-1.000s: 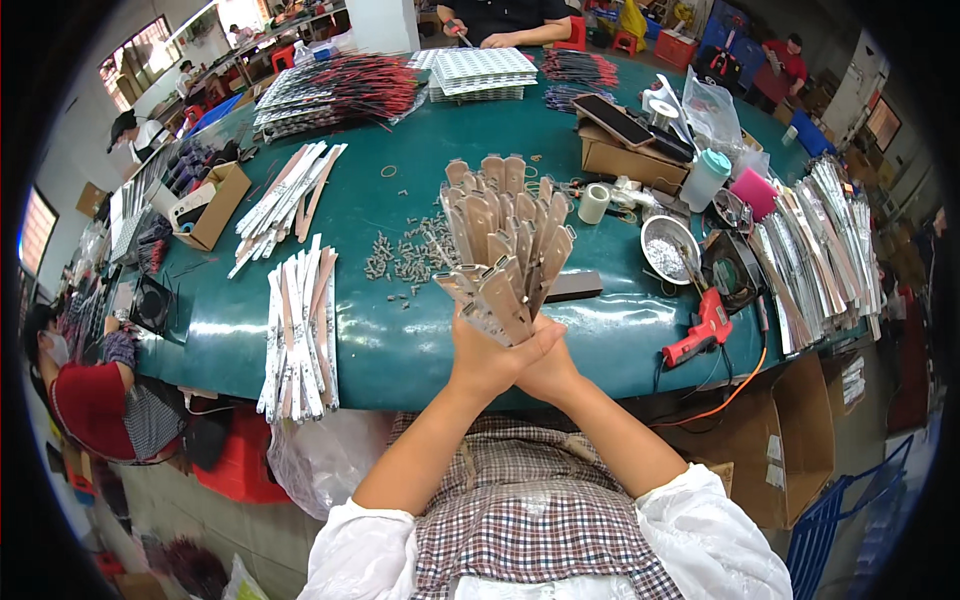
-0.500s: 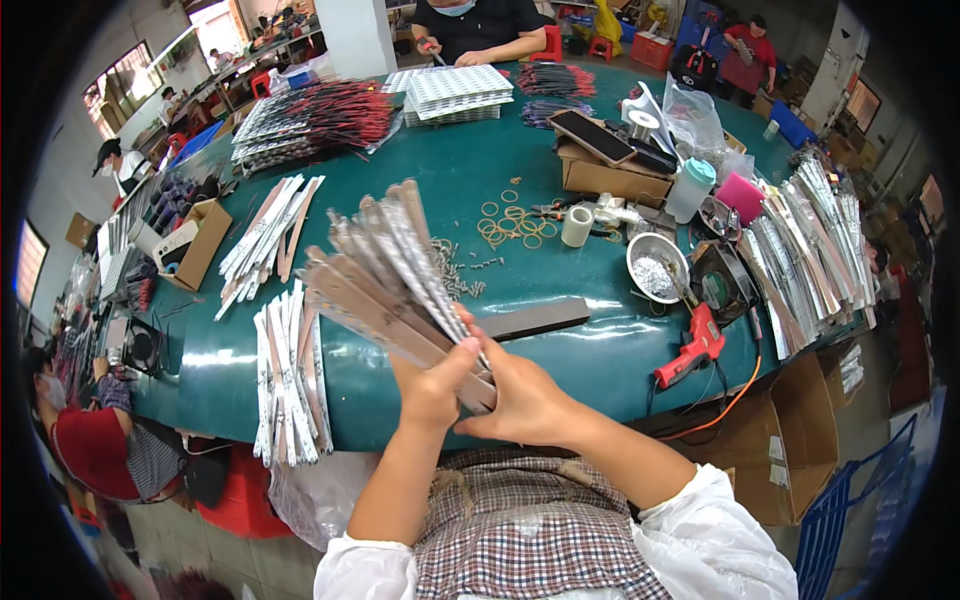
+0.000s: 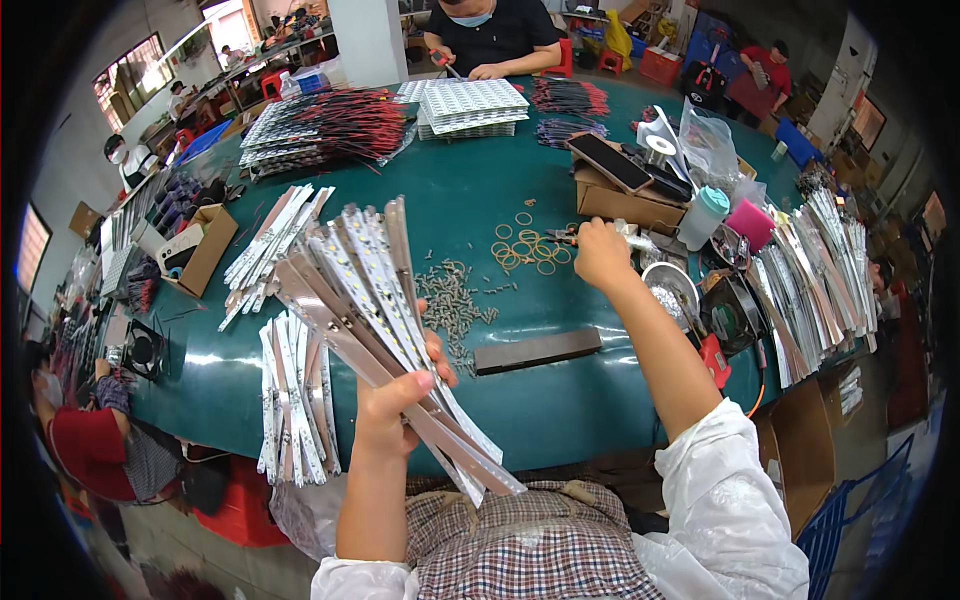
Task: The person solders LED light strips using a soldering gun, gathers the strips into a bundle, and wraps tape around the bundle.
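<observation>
My left hand (image 3: 402, 398) is wrapped round the lower part of a fanned bundle of LED light strips (image 3: 375, 290); some show white faces with small yellow LEDs, others brownish backs. The bundle leans up and to the left over the table, its lower ends close to my checked apron. Across the table my right hand (image 3: 604, 255) reaches out with fingers curled together, palm down, and what lies under them is hidden. Beside its fingertips are pliers (image 3: 562, 238) and loose tan rubber bands (image 3: 522, 254).
A grey bar (image 3: 537, 351) and small metal pieces (image 3: 455, 308) lie mid-table. More strips (image 3: 297, 400) sit at left and right. A bowl (image 3: 672, 287), a red glue gun (image 3: 713, 361) and a bottle (image 3: 706, 216) are near my right arm. A masked co-worker (image 3: 492, 40) sits opposite.
My right hand has let go of the bundle and moved forward and right, over where a tape roll stood. My left hand alone keeps the strips, which have fanned out.
</observation>
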{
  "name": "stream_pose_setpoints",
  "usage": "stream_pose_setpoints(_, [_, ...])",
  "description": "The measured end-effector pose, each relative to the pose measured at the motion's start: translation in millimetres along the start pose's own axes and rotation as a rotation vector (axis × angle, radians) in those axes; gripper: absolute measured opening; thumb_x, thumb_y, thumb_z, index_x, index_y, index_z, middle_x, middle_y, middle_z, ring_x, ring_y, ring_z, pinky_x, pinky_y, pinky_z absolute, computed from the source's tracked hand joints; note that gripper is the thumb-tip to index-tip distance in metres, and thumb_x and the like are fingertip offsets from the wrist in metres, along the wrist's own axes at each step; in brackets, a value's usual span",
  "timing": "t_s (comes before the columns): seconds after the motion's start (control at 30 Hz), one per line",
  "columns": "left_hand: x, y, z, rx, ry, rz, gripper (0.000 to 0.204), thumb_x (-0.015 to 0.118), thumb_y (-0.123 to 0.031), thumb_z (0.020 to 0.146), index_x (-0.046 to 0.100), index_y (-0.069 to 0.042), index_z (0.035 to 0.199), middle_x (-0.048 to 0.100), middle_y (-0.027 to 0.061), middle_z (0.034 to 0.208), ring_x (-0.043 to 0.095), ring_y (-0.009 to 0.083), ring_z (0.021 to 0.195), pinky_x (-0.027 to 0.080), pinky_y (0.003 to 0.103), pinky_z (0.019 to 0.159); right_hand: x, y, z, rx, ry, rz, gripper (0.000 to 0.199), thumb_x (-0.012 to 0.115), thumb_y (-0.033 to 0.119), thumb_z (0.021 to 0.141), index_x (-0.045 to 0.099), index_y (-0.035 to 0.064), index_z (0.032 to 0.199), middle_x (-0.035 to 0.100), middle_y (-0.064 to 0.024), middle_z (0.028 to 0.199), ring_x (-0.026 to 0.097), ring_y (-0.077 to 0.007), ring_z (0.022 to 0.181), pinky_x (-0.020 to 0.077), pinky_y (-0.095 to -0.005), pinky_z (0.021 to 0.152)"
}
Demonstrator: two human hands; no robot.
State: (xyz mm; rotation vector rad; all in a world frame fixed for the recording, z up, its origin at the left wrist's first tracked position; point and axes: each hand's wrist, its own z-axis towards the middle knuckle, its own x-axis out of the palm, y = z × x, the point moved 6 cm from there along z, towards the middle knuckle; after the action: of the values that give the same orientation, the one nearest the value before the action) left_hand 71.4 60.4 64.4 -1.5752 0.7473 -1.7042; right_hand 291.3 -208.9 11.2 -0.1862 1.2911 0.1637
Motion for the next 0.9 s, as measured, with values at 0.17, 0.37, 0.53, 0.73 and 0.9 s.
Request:
stream_pose_setpoints(0.17, [4.2,1.5,0.7,-0.054,0.088,0.09,0.088,0.077,-0.014,0.067,0.037,0.002,0.143,0.057,0.0089,0.094,0.063,0.0193,0.08,0.056,0.034,0.073,14.1,-15.2,5.2,0.172,0.033,0.279,0.031,0.071,0.005,0.074,0.064,-0.001,0.104,0.063,-0.0179,0.107,0.063,-0.0341,0.104,0.0521,-0.0447,0.089])
stream_pose_setpoints(0.37, [7.3,8.0,9.9,-0.13,0.085,0.172,0.084,0.077,-0.011,0.064,0.042,0.004,0.139,0.063,0.0172,0.107,0.065,0.0208,0.081,0.056,0.033,0.073,-29.3,-1.0,-32.0,0.214,0.174,1.374,0.029,0.061,0.004,0.077,0.064,0.0003,0.105,0.065,-0.0109,0.105,0.061,-0.0201,0.1,0.0487,-0.0355,0.089])
stream_pose_setpoints(0.53, [21.4,23.1,18.5,-0.149,0.157,0.215,0.089,0.076,-0.012,0.065,0.04,0.001,0.145,0.056,0.0199,0.135,0.067,0.0191,0.085,0.058,0.032,0.075,-71.6,50.7,-82.3,0.11,0.343,1.899,0.024,0.054,0.006,0.085,0.06,0.0013,0.108,0.064,-0.0078,0.106,0.059,-0.0171,0.101,0.0426,-0.0309,0.096])
stream_pose_setpoints(0.73, [32.9,51.1,3.3,-0.274,0.174,0.181,0.05,0.076,-0.006,0.071,0.058,0.004,0.116,0.067,0.0086,0.091,0.067,0.0159,0.078,0.056,0.031,0.071,-83.4,76.8,-115.8,0.129,0.167,1.726,0.017,0.057,0.014,0.097,0.061,0.0012,0.108,0.064,-0.0042,0.105,0.056,-0.0106,0.099,0.0428,-0.0277,0.091])
stream_pose_setpoints(0.9, [36.4,53.9,-9.5,-0.292,0.207,0.278,0.043,0.075,-0.005,0.071,0.06,0.002,0.111,0.067,0.0058,0.088,0.066,0.0135,0.078,0.054,0.03,0.071,-88.9,75.3,-130.2,0.206,0.032,1.669,0.016,0.061,0.014,0.097,0.063,-0.0001,0.104,0.066,-0.0033,0.097,0.059,-0.0091,0.089,0.0463,-0.0248,0.08])
